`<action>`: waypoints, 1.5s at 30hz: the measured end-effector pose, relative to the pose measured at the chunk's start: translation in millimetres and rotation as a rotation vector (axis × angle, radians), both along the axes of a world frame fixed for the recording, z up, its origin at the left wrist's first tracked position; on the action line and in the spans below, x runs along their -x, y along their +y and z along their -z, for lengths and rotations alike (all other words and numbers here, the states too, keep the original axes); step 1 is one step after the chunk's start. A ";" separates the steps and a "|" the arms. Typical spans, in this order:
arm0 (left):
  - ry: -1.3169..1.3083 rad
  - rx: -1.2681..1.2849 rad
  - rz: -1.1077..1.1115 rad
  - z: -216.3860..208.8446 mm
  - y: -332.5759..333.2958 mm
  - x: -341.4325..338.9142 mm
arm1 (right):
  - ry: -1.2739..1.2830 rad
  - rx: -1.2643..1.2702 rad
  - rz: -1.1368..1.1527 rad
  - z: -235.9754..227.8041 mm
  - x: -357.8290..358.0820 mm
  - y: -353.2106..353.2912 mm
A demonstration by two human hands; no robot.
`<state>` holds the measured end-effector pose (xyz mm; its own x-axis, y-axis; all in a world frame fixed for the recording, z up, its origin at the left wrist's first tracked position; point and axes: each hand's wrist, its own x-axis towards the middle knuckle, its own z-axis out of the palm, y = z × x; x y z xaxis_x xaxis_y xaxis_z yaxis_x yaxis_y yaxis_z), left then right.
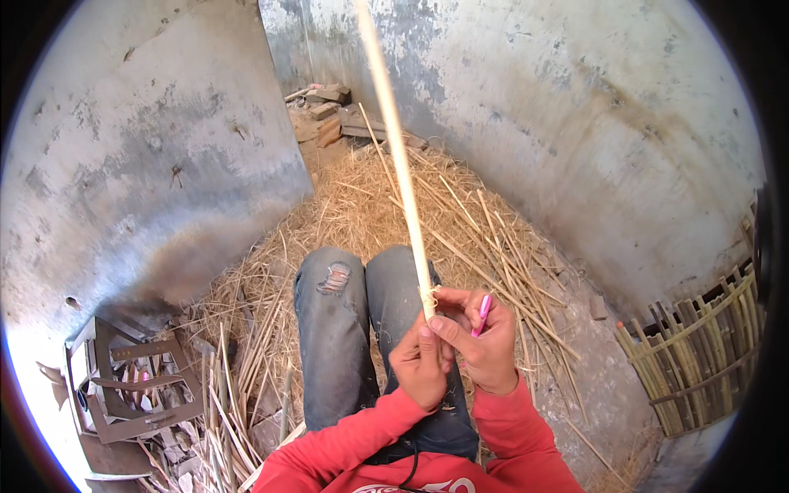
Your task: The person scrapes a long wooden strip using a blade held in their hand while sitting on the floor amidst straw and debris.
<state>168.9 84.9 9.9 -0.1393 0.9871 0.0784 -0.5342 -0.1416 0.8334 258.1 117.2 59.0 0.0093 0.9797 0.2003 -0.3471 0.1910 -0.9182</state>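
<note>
A long, pale, peeled stick [401,168] rises from my hands, leaning a little left, its upper end cut off by the picture's edge. My left hand [421,370] is closed round its lower end. My right hand [491,349] is closed too, with a slim pink object [482,315] sticking up between its fingers; the rest of that object is hidden and I cannot tell its kind. The right thumb and fingertips press against the stick close to my left fingers. Thin curled shavings [429,296] cling to the stick there.
My knees in torn jeans [329,329] lie below the stick. Straw-like shavings [362,193] and loose sticks [514,271] cover the floor ahead. A broken frame [177,370] stands at the left, a slatted stick panel [699,353] at the right. Bricks [327,111] lie by the walls.
</note>
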 end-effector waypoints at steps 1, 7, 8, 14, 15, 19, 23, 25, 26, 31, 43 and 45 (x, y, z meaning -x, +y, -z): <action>0.085 -0.120 -0.129 6.0 4.1 -5.9 | 0.006 -0.011 -0.005 -4.6 -0.7 1.4; 0.603 -0.373 -0.130 -8.0 23.5 21.0 | -0.314 -0.145 0.155 -12.9 -24.5 13.1; 0.766 -0.459 -0.077 -18.1 23.4 37.7 | -0.301 -0.223 0.149 -4.5 -31.3 21.3; 1.283 -0.734 -0.453 -65.0 -6.0 141.1 | -0.472 -0.206 -0.008 29.5 -65.5 43.8; 1.636 -0.698 -0.468 -91.6 4.0 143.6 | -0.598 -0.163 -0.070 37.1 -75.3 47.8; 1.846 -0.473 -0.035 -52.4 17.4 202.3 | -0.743 -0.148 -0.187 36.8 -80.3 65.6; 1.724 -0.299 0.131 -27.4 8.1 200.8 | -0.775 -0.106 -0.044 29.8 -74.4 80.8; 1.615 -0.324 0.038 -32.4 2.4 183.2 | -0.895 -0.199 -0.033 24.3 -69.8 86.2; 1.601 -0.306 0.094 -30.0 -0.4 181.6 | -0.938 -0.359 0.151 22.1 -63.1 84.1; 1.648 -0.246 0.047 -13.8 -21.9 158.2 | -0.999 -0.560 0.485 20.3 -41.6 56.4; 1.142 -0.157 -0.070 18.0 -8.8 103.9 | -1.231 -0.304 0.074 55.0 -9.3 2.0; 1.077 -0.125 -0.077 19.3 -8.8 100.7 | -1.245 -0.280 0.080 66.4 -11.4 5.8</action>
